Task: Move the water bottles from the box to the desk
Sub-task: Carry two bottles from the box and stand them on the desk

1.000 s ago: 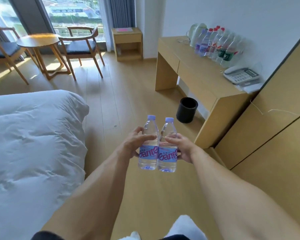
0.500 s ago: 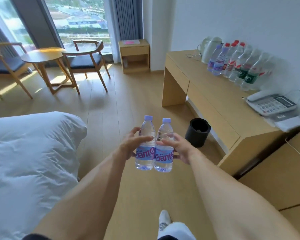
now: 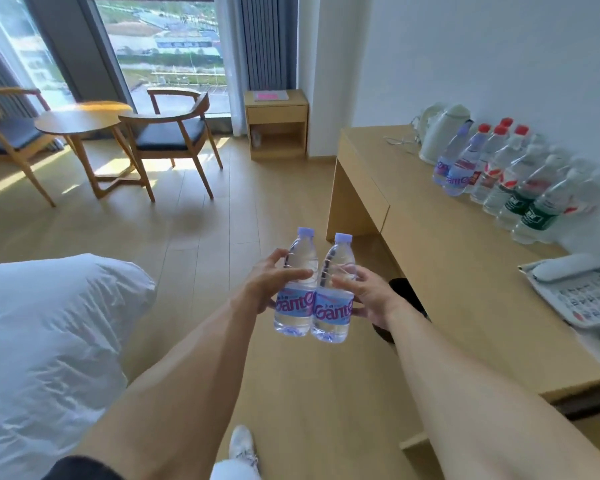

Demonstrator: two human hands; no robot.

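Hands point(image 3: 269, 287) point(image 3: 369, 294) grip 2 "Ganten"-labelled bottles point(image 3: 296, 289) point(image 3: 334, 296).

Your left hand point(image 3: 269, 284) grips one clear plastic water bottle with a lilac cap point(image 3: 297, 289), your right hand point(image 3: 368, 294) another just like it point(image 3: 333, 296); both bottles are upright, touching, above the wooden floor point(image 3: 222, 237). To your right, the light wooden desk point(image 3: 440, 244) carries a row of bottles point(image 3: 506, 178).

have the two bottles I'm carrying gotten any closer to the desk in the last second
Yes. The two bottles in the hands are now nearer the desk, just beside its front edge, with the phone much closer.
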